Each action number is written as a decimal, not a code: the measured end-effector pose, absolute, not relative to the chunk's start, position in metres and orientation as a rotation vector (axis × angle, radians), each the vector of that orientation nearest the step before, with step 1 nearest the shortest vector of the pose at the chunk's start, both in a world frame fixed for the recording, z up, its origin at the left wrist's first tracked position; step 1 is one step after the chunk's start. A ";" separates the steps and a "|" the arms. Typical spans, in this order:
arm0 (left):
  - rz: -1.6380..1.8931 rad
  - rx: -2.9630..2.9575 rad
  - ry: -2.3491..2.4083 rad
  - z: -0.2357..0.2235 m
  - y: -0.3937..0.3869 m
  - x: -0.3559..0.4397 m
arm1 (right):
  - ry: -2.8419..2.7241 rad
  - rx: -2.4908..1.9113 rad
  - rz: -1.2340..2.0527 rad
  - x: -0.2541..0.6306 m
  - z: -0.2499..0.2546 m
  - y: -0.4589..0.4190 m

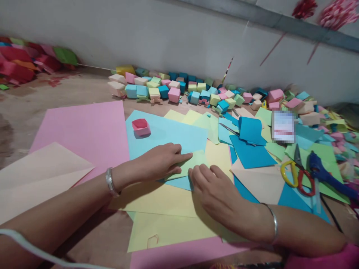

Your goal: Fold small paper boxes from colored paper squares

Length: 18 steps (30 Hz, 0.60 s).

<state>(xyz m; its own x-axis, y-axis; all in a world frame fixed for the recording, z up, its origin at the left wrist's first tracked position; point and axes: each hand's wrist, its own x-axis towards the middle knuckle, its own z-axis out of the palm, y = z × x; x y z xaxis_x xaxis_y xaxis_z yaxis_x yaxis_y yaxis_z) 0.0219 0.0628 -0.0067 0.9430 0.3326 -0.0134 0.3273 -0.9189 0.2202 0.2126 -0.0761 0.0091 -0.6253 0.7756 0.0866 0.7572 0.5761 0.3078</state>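
Paper (198, 157) on sheet (174, 131), scissors (300, 172) right

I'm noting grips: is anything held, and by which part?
The green paper is held down: left hand on its top, right hand at its right end; whether the right pinches it, I cannot tell.

A low path runs over the flat pink sheet (84, 130) and onto the light blue sheet (174, 129), broken by the small pink box (141, 129). Both hands, left (162, 160) and right (215, 194), bar the green paper (193, 160). Paper boxes (174, 93) block the wall side; curled blue paper (249, 129), scissors (300, 168) and a glue gun (318, 166) obstruct the right.
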 end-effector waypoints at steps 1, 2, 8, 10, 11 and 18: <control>0.029 2.886 0.491 -0.008 0.063 0.022 | 2.754 1.281 0.475 0.211 0.008 -0.076; 0.019 2.893 0.493 -0.008 0.063 0.021 | 2.748 1.252 0.461 0.210 0.007 -0.076; 0.008 2.863 0.520 -0.005 0.062 0.021 | 2.674 1.175 0.447 0.210 0.009 -0.080; 0.017 2.834 0.523 -0.001 0.060 0.022 | 2.695 1.206 0.412 0.214 0.010 -0.078; 0.026 2.813 0.527 0.000 0.059 0.023 | 2.695 1.249 0.402 0.216 0.010 -0.076; 0.110 2.773 0.893 0.005 0.033 0.039 | 2.745 1.264 0.404 0.224 -0.006 -0.067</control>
